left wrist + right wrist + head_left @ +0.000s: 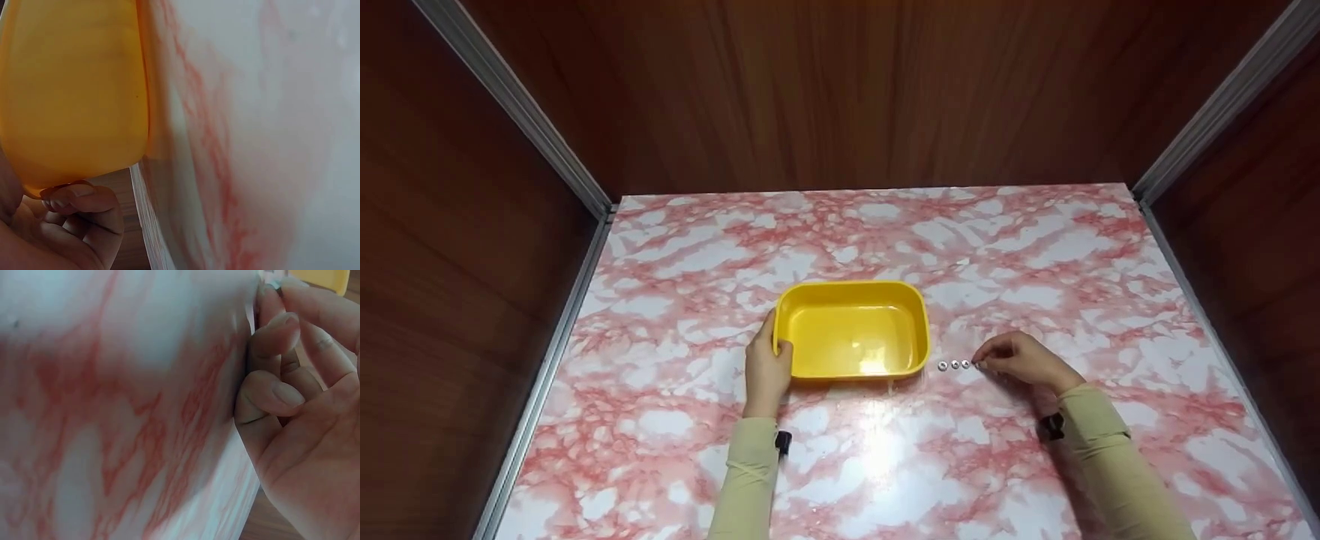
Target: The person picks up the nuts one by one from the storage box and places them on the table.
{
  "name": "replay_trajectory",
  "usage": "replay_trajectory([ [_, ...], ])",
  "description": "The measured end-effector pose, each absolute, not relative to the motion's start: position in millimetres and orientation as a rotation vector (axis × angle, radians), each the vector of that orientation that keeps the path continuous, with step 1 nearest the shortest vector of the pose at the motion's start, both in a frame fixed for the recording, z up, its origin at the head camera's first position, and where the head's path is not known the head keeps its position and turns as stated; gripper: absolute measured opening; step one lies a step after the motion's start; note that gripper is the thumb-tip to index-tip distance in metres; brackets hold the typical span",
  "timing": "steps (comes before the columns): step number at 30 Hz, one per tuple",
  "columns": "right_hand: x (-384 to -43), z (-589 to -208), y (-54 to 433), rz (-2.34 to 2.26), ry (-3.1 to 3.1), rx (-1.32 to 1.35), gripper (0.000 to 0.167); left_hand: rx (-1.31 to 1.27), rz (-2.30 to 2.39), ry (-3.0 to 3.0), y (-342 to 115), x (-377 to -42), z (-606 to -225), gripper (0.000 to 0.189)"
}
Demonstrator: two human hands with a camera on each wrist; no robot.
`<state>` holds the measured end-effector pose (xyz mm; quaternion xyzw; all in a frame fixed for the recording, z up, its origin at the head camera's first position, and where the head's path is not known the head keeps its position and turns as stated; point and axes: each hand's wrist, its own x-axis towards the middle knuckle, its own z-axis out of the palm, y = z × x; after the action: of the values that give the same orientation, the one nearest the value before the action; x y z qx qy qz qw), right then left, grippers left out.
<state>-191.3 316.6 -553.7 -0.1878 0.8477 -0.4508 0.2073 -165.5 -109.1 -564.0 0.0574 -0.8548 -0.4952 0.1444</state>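
A yellow rectangular tub (847,330) with rounded corners lies on the table, nothing inside it. My left hand (767,371) grips its left wall, thumb over the rim and fingers outside. In the left wrist view, curled fingers (84,199) hold the edge of the tub (73,90). To the right of the tub, small silvery metal nuts (955,364) with dark centres lie in a short row. At the right end of this row my right hand (1024,361) pinches another nut between thumb and forefinger; the fingertips mostly hide it. The right wrist view shows these fingertips (273,295) nearly meeting.
The table (697,465) has a pink-and-white marbled top with a glare patch in front of the tub. Dark wood-grain panels (825,97) enclose it at the back and both sides, with metal rails (540,135) at the corners.
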Motion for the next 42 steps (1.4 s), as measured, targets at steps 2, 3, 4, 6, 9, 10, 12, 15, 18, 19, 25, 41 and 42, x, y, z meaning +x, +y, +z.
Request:
replay_trajectory([
  [2, -190, -555, 316, -1.249, 2.379, -0.525, 0.015, 0.168, -1.435, -2.463, -109, -165, -564, 0.056],
  [3, -190, -555, 315, -1.239, 2.390, -0.526, 0.015, 0.170, -1.437, -2.464, -109, -165, -565, 0.056],
  [4, -189, -555, 315, -1.235, 2.397, -0.526, 0.015, 0.174, -1.440, -2.466, -109, -165, -565, 0.056],
  [6, -187, -553, 313, -1.239, 2.399, -0.524, 0.015, 0.181, -1.443, -2.466, -109, -165, -565, 0.056],
  [9, -184, -544, 309, -1.246, 2.391, -0.531, 0.015, 0.184, -1.443, -2.469, -110, -165, -565, 0.057],
  [10, -182, -540, 307, -1.253, 2.380, -0.530, 0.015, 0.186, -1.446, -2.469, -110, -164, -565, 0.057],
  [12, -179, -531, 305, -1.256, 2.364, -0.538, 0.015, 0.187, -1.447, -2.470, -110, -165, -565, 0.057],
  [15, -180, -533, 308, -1.259, 2.357, -0.544, 0.015, 0.185, -1.448, -2.471, -110, -165, -566, 0.057],
  [18, -185, -546, 315, -1.263, 2.359, -0.533, 0.014, 0.185, -1.447, -2.470, -110, -165, -567, 0.057],
  [19, -187, -551, 318, -1.263, 2.360, -0.526, 0.014, 0.185, -1.446, -2.470, -110, -165, -567, 0.056],
  [25, -189, -555, 322, -1.279, 2.322, -0.509, 0.015, 0.192, -1.441, -2.479, -109, -165, -568, 0.056],
  [41, -185, -555, 317, -1.338, 2.344, -0.489, 0.020, 0.141, -1.419, -2.484, -111, -166, -565, 0.056],
  [42, -185, -554, 315, -1.349, 2.345, -0.494, 0.021, 0.142, -1.419, -2.484, -111, -166, -565, 0.056],
])
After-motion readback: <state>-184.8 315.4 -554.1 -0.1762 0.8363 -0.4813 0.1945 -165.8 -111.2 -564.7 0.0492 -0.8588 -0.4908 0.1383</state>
